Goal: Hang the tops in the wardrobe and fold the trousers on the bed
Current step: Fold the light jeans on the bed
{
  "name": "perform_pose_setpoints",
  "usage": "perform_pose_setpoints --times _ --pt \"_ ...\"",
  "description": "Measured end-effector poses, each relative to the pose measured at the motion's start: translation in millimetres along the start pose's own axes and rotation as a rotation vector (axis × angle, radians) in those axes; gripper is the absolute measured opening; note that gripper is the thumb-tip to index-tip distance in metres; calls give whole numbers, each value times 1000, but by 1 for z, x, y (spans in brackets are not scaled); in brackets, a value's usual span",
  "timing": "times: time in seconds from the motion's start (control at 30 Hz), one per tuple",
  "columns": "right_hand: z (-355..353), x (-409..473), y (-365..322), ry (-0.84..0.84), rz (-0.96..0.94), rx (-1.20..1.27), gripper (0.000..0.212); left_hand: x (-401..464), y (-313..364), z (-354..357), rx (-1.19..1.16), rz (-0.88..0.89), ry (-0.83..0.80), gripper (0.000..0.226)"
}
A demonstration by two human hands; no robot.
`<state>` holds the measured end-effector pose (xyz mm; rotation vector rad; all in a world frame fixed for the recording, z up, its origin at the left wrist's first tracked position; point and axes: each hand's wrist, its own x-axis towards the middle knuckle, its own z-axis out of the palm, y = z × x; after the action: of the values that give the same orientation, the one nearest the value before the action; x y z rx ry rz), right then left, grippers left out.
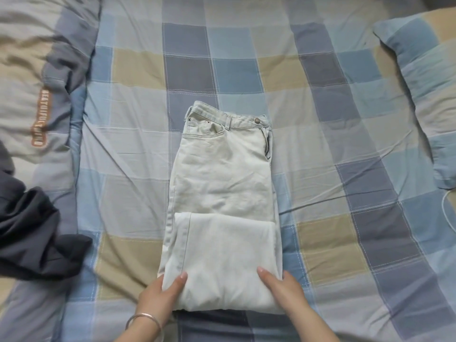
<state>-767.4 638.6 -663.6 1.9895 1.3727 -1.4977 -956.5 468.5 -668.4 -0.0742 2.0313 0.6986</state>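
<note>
Checked bed [320, 107], trousers [222, 183] centred, legs doubled. Both hands, left [161, 296] and right [283, 290], grip the near fold, thumbs on top, likely to fold again.

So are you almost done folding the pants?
Partly. The pale trousers already lie folded lengthwise on the bed, hems turned up over the legs. The left hand and right hand grip the near fold, mid-fold. A dark garment at the left lies crumpled, not yet sorted.
</note>
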Motion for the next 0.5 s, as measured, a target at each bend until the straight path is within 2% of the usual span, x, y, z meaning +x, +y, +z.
perform_pose_setpoints --times 0.07,0.13,0.2,0.27,0.37,0.43,0.5 --pt "-6 -5 -13 -68 48 -26 52 -3 10 -5 -8 -7 -23 66" --pt "-17 -6 -39 -61 56 -20 59 -2 37 -11 -61 -21 -9 84" --pt "-32 -16 -79 -11 1 -64 61 -5 79 -20 -55 20 52 87" --pt "-46 -30 -113 107 -147 -171 53 -12 110 -32 -14 230 127 82" --pt "-47 -51 -113 288 -395 -256 43 -27 105 -45 128 594 208 52" --pt "-28 -45 -76 219 -266 -314 46 -24 69 -39 267 526 96 50" --pt "-8 -37 -36 2 -25 -392 53 -18 35 -24 428 277 -80 46"
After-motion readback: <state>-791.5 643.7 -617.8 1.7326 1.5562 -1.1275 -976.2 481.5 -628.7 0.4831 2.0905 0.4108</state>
